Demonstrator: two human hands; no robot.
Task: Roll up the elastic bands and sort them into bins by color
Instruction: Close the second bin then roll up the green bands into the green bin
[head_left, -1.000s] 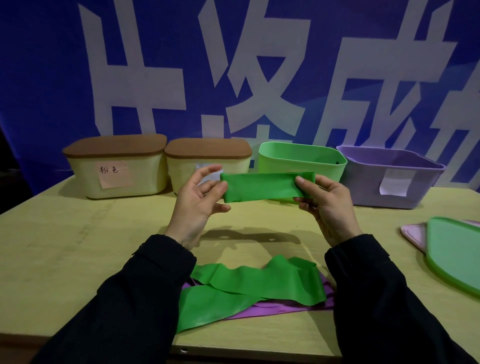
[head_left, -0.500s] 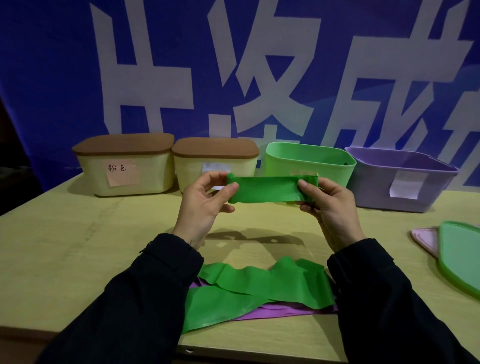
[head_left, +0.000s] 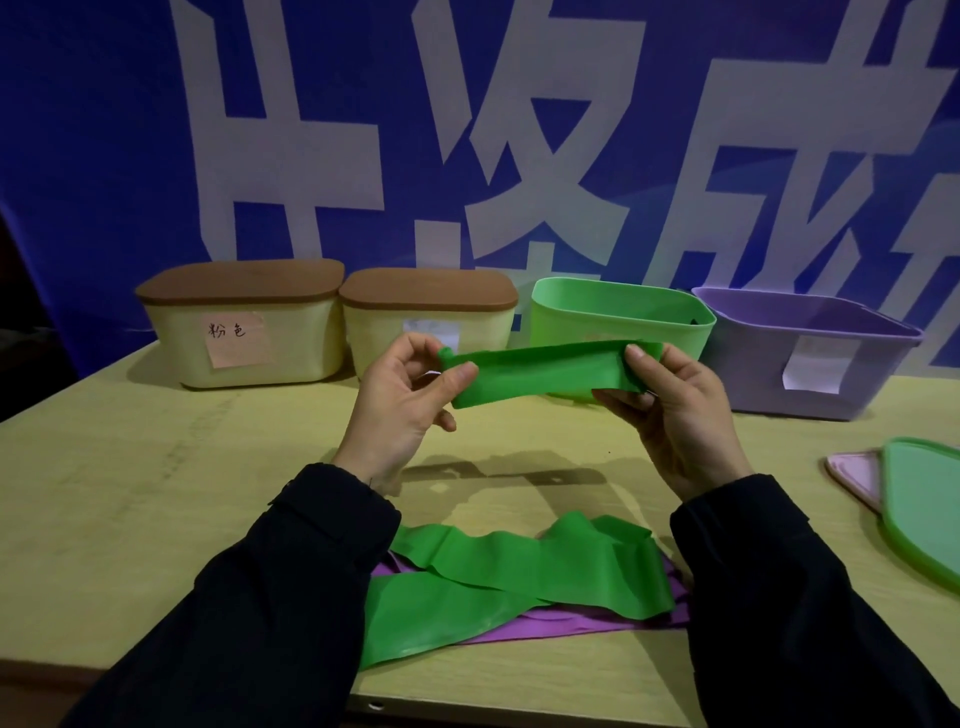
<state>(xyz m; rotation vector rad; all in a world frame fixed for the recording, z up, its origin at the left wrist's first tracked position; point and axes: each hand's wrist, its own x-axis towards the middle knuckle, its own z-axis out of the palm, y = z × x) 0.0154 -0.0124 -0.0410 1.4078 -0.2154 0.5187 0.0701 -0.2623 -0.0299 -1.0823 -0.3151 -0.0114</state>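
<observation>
I hold a folded green elastic band (head_left: 540, 373) stretched flat between both hands, above the table. My left hand (head_left: 400, 410) pinches its left end, where the band curls over at the tip. My right hand (head_left: 675, 410) pinches its right end between thumb and fingers. Behind the band stands the open green bin (head_left: 618, 304), and the open purple bin (head_left: 810, 332) is to its right. On the table near me lies another loose green band (head_left: 519, 566) on top of a purple band (head_left: 561, 626).
Two cream bins with brown lids stand at the back left, one with a pink note (head_left: 236, 338), the other (head_left: 428, 312) beside it. A green lid (head_left: 924, 509) lies over a pink lid (head_left: 852, 467) at the right edge. A blue banner hangs behind.
My left thumb and fingers have closed tighter on the band's left end, which now curls over. The band has tilted slightly, left end lower. The view moved closer.
</observation>
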